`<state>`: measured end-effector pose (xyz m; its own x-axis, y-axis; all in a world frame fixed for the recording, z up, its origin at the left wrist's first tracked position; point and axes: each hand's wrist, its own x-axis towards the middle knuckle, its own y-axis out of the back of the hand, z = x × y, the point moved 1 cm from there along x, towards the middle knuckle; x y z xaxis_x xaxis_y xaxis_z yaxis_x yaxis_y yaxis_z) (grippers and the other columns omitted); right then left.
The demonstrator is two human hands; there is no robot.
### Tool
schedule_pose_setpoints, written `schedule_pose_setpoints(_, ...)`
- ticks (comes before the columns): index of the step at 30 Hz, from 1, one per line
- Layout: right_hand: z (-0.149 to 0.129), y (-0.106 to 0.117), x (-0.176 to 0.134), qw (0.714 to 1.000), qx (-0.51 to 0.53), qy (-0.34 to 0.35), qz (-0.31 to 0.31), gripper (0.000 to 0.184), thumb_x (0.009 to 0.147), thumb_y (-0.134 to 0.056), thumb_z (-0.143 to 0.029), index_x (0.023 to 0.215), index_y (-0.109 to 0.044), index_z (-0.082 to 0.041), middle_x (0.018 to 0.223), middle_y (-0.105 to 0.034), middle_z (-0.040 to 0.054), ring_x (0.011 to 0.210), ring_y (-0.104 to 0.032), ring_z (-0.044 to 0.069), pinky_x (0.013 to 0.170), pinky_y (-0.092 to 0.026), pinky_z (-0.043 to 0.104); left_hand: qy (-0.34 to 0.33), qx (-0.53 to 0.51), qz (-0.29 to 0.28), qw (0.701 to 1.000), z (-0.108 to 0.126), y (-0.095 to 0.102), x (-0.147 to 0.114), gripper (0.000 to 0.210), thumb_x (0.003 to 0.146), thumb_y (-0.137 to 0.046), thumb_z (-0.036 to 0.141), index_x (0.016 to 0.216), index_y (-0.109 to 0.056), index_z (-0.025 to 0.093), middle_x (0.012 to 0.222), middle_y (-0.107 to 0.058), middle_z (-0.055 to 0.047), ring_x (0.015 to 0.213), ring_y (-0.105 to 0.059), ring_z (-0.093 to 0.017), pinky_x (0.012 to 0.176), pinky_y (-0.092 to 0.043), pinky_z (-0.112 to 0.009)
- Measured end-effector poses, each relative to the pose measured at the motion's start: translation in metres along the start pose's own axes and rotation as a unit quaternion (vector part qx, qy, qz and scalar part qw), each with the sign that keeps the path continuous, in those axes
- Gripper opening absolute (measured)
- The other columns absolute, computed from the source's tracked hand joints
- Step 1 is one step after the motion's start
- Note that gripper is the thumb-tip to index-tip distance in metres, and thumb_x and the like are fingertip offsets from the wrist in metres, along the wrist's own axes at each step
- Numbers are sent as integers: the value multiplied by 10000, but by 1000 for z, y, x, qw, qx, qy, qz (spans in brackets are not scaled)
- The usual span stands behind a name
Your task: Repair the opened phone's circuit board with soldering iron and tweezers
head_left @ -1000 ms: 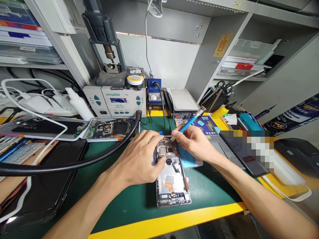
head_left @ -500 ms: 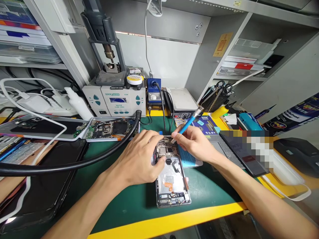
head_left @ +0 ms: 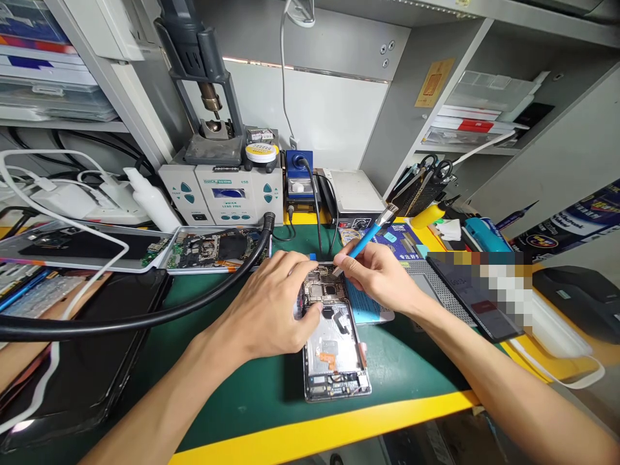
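Hardly anything has shifted since the earlier frame: the small pale lower tip of the blue-handled brush [head_left: 365, 240] sits a touch differently at the upper right of the opened smartphone [head_left: 317, 339], the view itself has tipped very slightly, and both hands are practically where they were. The phone lies flat on the green tabletop [head_left: 416, 368], insides up, its lower end near the middle of the yellow front edge. The left hand [head_left: 274, 307] holds it by its upper left side, fingers along that rim and thumb tip by the lower part of the exposed circuit board [head_left: 317, 287]. The right hand [head_left: 371, 274] has a narrow pinch on the brush, its metal-collared end pointing up toward the back right corner of the tabletop; whether the lower tip is bristle or blade, and whether it touches the board, I cannot tell. A blue card [head_left: 372, 310] lies partly under the right hand, and the hot-air station [head_left: 227, 194] stands along the back edge, left of centre. The step in hand looks like fine work along the upper right of the board, perhaps cleaning or loosening something there. To my eye the next move calls for a light, short stroke, with the left hand bracing the frame so it cannot slide, and with the tip clear of the small parts around it.
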<state>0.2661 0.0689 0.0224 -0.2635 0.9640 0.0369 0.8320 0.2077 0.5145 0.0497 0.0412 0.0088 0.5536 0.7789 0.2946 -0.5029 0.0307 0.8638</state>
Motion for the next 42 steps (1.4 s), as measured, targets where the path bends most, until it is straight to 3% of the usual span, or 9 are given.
schedule_pose_setpoints(16,0,-2,-1,1000,2,12,-3,485,986,-584,-457,596,-429,-215,476,-390,-69,439,-307,71,427,-201,257,0,-4,-3,1000,-1,0,2,490,872,-602,304,1331,-564,137,1319,-595,-142,1204,-556,-312,1073,-490,-512)
schedule_pose_setpoints(42,1,-1,-1,1000,4,-1,-1,481,987,-590,-453,598,-457,-204,482,-431,-55,430,-318,67,416,-192,255,-9,-3,3,1000,0,0,2,489,877,-598,295,1340,-550,145,1320,-599,-144,1205,-561,-316,1063,-492,-517)
